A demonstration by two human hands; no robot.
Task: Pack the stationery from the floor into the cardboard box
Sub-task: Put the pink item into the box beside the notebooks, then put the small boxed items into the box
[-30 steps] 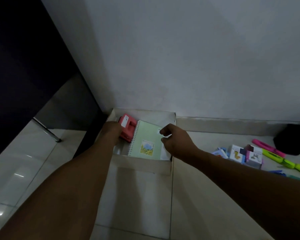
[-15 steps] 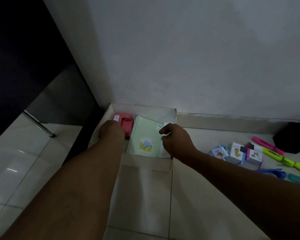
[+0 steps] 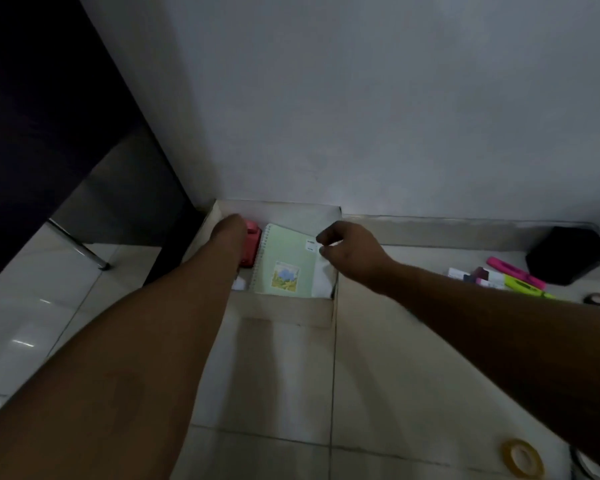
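The cardboard box (image 3: pixel 284 311) sits on the floor against the wall, at about 12 o'clock from the person. Inside it, a green spiral notebook (image 3: pixel 286 261) lies flat toward the 3 o'clock side, and a pink hole punch (image 3: pixel 252 245) lies just beside it toward 9 o'clock.

The left hand (image 3: pixel 227 233) reaches into the box and rests on the punch; its fingers are hidden behind the back of the hand, so I cannot tell whether they grip it or only press on it. The right hand (image 3: pixel 350 252) hovers at the notebook's 3 o'clock edge, its fingers (image 3: pixel 326 237) curled into a light pinch near a white sheet (image 3: pixel 321 282) tucked beside the cover; whether they actually hold the paper is unclear.

The step in hand looks like settling these items. To do it well, slide the punch snug into the 9 o'clock corner and lay the notebook and sheet flat, leaving room on top.

Much remains on the floor at 3 o'clock: pink and green markers (image 3: pixel 520 277), small card boxes (image 3: pixel 478 275), a tape roll (image 3: pixel 522 459).
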